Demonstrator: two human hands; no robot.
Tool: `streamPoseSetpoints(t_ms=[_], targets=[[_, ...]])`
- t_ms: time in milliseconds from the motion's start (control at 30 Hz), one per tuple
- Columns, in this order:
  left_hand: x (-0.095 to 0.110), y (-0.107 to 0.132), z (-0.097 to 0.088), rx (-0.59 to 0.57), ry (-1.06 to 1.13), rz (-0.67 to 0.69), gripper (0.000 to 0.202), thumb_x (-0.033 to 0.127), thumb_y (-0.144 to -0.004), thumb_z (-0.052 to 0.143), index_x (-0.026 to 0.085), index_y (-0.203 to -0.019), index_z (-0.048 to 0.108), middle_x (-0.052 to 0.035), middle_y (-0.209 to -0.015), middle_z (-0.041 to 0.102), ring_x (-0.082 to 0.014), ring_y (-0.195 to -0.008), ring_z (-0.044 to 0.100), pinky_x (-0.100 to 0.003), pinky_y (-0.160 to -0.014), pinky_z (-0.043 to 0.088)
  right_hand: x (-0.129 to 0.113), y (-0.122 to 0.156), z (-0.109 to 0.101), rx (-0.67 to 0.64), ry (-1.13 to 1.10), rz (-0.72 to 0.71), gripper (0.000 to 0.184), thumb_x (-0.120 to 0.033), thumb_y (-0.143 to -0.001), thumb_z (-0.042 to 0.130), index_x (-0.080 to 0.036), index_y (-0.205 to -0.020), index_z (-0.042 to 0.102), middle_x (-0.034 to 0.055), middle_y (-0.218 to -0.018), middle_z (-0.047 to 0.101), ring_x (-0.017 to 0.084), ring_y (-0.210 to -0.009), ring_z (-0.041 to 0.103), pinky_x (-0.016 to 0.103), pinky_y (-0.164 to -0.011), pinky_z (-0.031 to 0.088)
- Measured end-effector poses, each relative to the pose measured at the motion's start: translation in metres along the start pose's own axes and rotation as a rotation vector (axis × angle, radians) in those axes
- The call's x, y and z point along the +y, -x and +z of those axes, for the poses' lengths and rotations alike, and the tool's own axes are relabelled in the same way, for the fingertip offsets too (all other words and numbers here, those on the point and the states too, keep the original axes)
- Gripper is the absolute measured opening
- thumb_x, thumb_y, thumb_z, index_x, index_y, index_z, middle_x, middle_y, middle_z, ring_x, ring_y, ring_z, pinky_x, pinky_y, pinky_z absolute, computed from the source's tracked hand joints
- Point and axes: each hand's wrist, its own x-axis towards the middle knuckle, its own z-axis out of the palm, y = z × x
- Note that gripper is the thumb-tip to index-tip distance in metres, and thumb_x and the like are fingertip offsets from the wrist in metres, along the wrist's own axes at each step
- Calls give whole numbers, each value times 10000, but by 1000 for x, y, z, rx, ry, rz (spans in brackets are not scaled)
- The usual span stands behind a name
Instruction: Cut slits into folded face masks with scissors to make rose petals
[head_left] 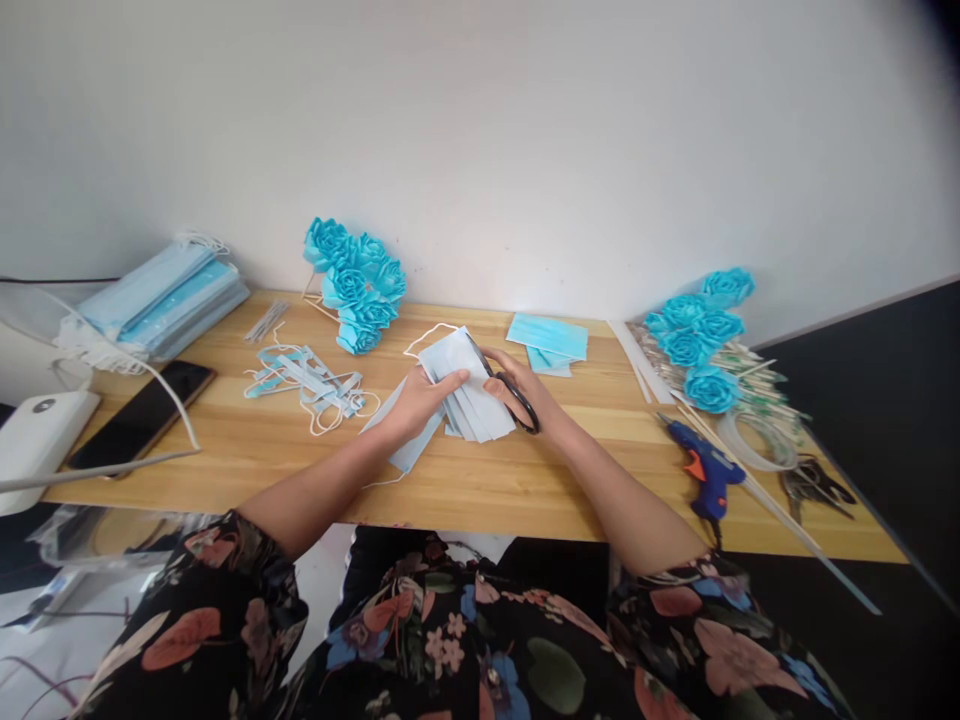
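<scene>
My left hand (421, 400) grips a pale blue face mask (472, 395) by its left side, thumb on top; the mask's folds are fanned out and a white ear loop sticks out at its upper left. In my right hand (525, 385) is a pair of black-handled scissors (527, 412), the blades along the mask's right edge. Whether the blades are parted cannot be made out. Under my left hand another face mask (411, 450) lies on the wooden table (480, 490). Cut mask edges with ear loops (311, 385) form a heap to the left.
Blue paper-like roses (356, 285) lean at the wall, with more roses (694, 330) at right. Flat blue pieces (551, 340) lie behind my right hand. Stacked masks (161, 300), a phone (142, 415) and a power bank (45, 435) stand left; a glue gun (705, 465) and pliers (814, 490) right.
</scene>
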Motion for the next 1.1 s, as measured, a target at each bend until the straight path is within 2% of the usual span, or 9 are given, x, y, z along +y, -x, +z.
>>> streamPoseSetpoints(t_ms=[233,533,700,900,1000,1100], targets=[[3,1,1,0,-16,-11,531,496,-659,919,143,-1020,753,-110,-1033,797,-273,-919,741,-376,-842,592,5,-4,1,19,7,0,932,-799,-794,641,-157,-1458,515,-7,-723,567,137,-557,453,267,-535,356],[1,0,-1,-12,-15,-15,545,490,-666,919,132,-1035,736,-103,-1024,788,-257,-899,735,-368,-834,581,5,-3,0,57,46,-30,812,-714,-825,673,-159,-1409,565,-3,-735,609,121,-536,445,256,-526,364],[-1,-1,-2,-24,-13,2,540,494,-678,913,137,-1043,739,-97,-1019,786,-238,-883,729,-351,-820,579,4,-4,-1,51,67,-59,764,-687,-845,665,-166,-1397,576,25,-823,666,131,-572,488,259,-540,391],[0,-1,-1,-16,-24,2,553,512,-654,921,132,-1012,739,-98,-997,783,-239,-862,724,-350,-800,579,13,-7,0,84,111,-89,790,-695,-827,675,-164,-1407,603,56,-935,710,105,-530,445,252,-494,349],[0,-1,-1,-14,-16,-5,548,505,-651,923,133,-1008,738,-100,-998,786,-237,-859,725,-348,-801,581,12,-6,1,96,100,-97,747,-663,-833,688,-176,-1395,619,67,-1005,725,99,-539,456,252,-504,366],[0,-1,-2,-25,-1,-7,527,488,-665,919,135,-1013,741,-95,-999,786,-229,-852,725,-338,-794,579,6,-4,1,98,69,-84,704,-615,-845,700,-175,-1389,626,46,-913,716,102,-531,471,250,-497,373]])
